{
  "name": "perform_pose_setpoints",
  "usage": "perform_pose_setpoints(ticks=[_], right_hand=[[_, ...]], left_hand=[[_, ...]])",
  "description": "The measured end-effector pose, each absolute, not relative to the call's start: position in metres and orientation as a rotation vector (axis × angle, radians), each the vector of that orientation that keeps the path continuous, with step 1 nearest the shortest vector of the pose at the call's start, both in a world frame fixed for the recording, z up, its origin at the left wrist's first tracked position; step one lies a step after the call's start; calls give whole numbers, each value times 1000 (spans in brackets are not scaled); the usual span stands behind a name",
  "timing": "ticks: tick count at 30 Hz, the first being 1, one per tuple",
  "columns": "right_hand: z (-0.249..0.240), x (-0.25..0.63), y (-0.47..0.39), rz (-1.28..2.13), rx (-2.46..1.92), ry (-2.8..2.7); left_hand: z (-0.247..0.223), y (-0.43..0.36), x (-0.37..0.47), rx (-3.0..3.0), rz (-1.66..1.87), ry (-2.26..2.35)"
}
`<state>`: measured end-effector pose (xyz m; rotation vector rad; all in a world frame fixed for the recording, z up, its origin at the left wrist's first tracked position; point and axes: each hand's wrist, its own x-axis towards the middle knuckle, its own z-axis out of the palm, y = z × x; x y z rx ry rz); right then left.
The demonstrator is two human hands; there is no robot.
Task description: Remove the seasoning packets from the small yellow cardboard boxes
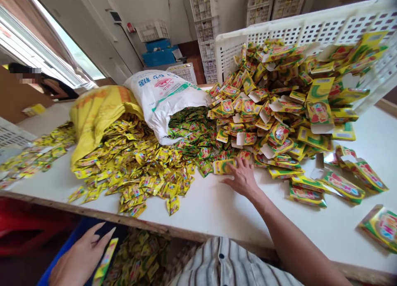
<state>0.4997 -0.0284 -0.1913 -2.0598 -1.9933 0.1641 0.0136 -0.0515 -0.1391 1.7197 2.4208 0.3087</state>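
Note:
My right hand point(243, 176) reaches over the white table, its fingers spread on a small yellow box point(223, 166) at the front of the box pile. Low at the left, my left hand point(81, 253) is beside a yellow-green box point(106, 261) above a bin below the table edge; its thumb and forefinger are stretched out, and whether it grips that box is unclear. Yellow sachets point(145, 166) spill from a yellow sack point(99, 112). Green sachets point(195, 128) spill from a white sack point(164, 95). Many open-ended boxes point(276, 133) are heaped at the right.
A white crate point(297, 33) lies tipped behind the boxes. Below the table edge is a blue bin point(66, 244) with packed boxes point(139, 253). A red stool point(27, 228) stands at the left. Another person point(56, 85) is at the far left. Stacked crates point(206, 29) stand behind.

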Motion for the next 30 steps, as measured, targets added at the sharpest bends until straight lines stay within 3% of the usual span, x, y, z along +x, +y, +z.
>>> perform_pose_setpoints(ticks=[8, 13, 22, 30], right_hand=[[-173, 466, -47, 374, -1866, -2259], [-153, 462, -47, 701, -1690, -2402], [-181, 415, 27, 281, -1650, -2362], [-204, 431, 16, 414, -1737, -2242]], left_hand=[[-159, -33, 143, 1934, 406, 2003], [-173, 3, 172, 2061, 263, 2196], [-194, 23, 176, 2014, 238, 2116], [-194, 1, 173, 1867, 564, 2082]])
